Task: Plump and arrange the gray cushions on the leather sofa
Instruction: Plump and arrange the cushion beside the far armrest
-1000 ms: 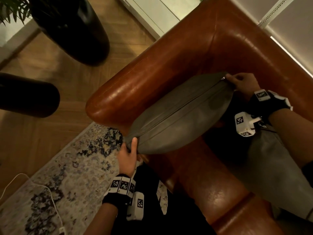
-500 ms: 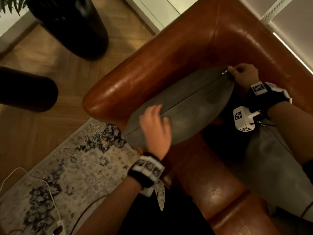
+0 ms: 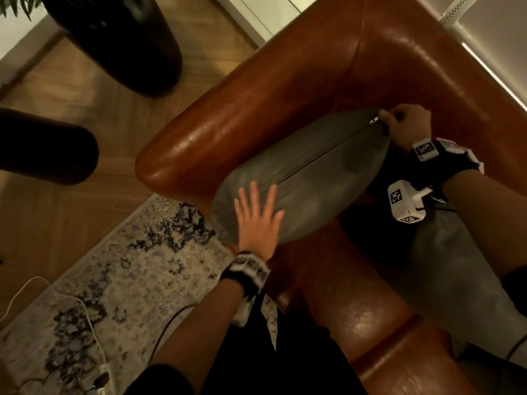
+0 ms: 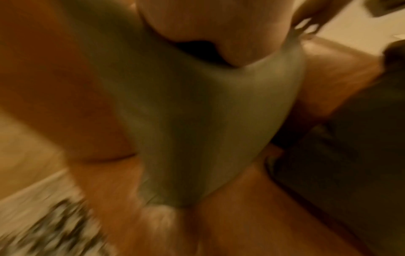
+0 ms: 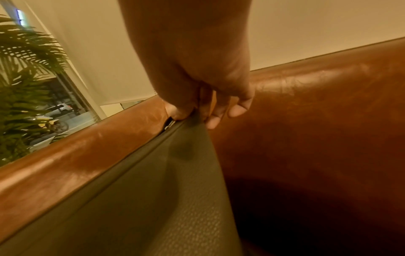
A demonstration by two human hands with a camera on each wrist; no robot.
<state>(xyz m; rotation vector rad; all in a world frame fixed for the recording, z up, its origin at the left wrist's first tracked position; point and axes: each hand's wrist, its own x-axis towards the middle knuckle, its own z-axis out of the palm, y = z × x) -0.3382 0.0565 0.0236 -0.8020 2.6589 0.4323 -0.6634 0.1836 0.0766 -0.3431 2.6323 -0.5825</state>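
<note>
Against sofa [image 3: 285, 89] arm: gray cushion [image 3: 322, 178] standing on edge, zipper seam up. Right hand [image 3: 407, 126] still pinching far corner. Left hand [image 3: 256, 220], off near corner since a second ago, now flat on cushion, fingers spread. Rug [image 3: 114, 280] below.

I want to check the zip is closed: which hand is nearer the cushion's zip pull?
Right. The right hand pinches the cushion corner right beside the zip pull; the left hand lies flat at the opposite end.

Right hand [image 5: 197, 72] pinching gray cushion [image 5: 153, 199] corner against leather sofa [image 5: 317, 138]
</note>
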